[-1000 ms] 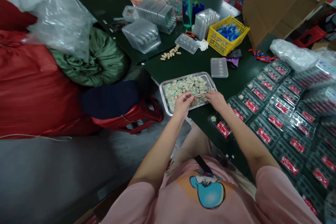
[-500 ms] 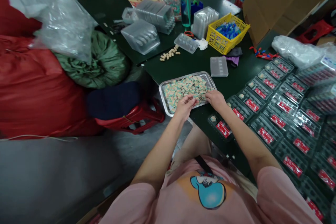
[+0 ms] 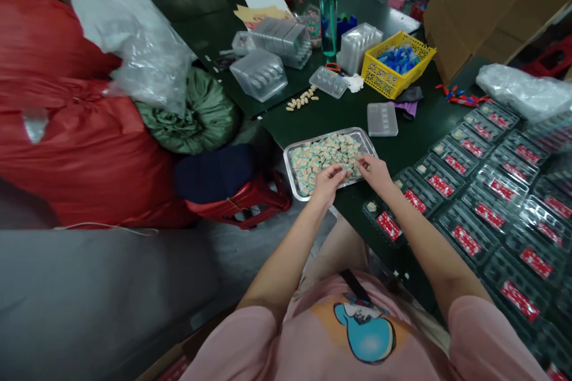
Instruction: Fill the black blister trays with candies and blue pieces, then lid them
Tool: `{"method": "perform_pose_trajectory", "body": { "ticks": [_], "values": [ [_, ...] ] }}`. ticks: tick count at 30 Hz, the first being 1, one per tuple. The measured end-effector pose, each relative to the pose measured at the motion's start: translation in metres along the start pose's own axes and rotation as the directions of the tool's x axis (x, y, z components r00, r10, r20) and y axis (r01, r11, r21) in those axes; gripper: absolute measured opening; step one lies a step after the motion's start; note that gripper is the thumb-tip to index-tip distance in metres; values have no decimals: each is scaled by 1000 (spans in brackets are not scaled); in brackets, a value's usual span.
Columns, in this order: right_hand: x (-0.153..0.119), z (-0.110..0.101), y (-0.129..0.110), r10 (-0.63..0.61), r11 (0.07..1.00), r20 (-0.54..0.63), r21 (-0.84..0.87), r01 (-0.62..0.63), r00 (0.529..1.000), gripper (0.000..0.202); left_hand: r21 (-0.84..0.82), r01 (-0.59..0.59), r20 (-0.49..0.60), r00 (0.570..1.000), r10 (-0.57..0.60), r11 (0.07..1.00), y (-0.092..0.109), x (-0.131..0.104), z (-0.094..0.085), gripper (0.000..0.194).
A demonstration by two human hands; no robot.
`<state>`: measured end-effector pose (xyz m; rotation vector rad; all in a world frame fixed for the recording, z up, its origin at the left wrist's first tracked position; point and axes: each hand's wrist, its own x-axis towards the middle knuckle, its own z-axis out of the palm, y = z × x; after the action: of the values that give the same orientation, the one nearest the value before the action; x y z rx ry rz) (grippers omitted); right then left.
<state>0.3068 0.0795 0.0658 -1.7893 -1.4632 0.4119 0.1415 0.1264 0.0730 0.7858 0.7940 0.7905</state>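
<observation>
A shallow metal tray [image 3: 292, 183] lies on the dark green table, heaped with small flat beige-and-teal pieces [image 3: 324, 152]. Over its near edge my left hand [image 3: 328, 183] is closed in a pinch, with what looks like one such piece at its fingertips. My right hand [image 3: 374, 172] hovers at the tray's right end, thumb and fingers drawn together; whatever is between them is too small to make out. To the right of that forearm, rows of clear blister trays [image 3: 467, 241] hold red-and-white printed strips, some with a beige piece in a corner.
Beyond the tray lie a frosted plastic box [image 3: 382, 119], peanut-shaped beige pieces [image 3: 302, 99], stacked clear packs [image 3: 259, 74], a water bottle [image 3: 328, 18] and a yellow basket [image 3: 375, 74] of blue items. A red stool [image 3: 241, 205] and red sacks [image 3: 80, 155] stand left.
The view has shifted, so the scene sits further right and slightly lower. My right hand's fingers have lifted slightly from the pieces; my left hand keeps its pinch.
</observation>
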Motion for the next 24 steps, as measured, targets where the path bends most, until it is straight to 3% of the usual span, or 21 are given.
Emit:
{"method": "perform_pose_trajectory", "body": {
  "ticks": [4,7,11,15,18,24],
  "values": [
    [-1,3,-14,59,920,29,388,-66,998,20,-12,10,-15,1000,-10,1000,1,0,1,42],
    [-3,7,-19,58,849,80,521,-91,995,22,-1,9,-40,999,-9,1000,2,0,2,41],
    [-4,11,-20,87,821,76,559,-115,993,21,35,3,-82,997,0,999,4,2,2,43],
    [-5,6,-33,91,871,21,484,-90,996,17,55,-25,-113,993,31,998,8,4,1,47],
    [-1,1,-38,62,863,49,499,-78,997,17,56,-89,-134,986,95,994,10,14,5,50],
    [-2,-11,-24,215,720,-16,678,-148,976,25,177,-285,-50,953,298,942,0,20,37,43]
  ]
}}
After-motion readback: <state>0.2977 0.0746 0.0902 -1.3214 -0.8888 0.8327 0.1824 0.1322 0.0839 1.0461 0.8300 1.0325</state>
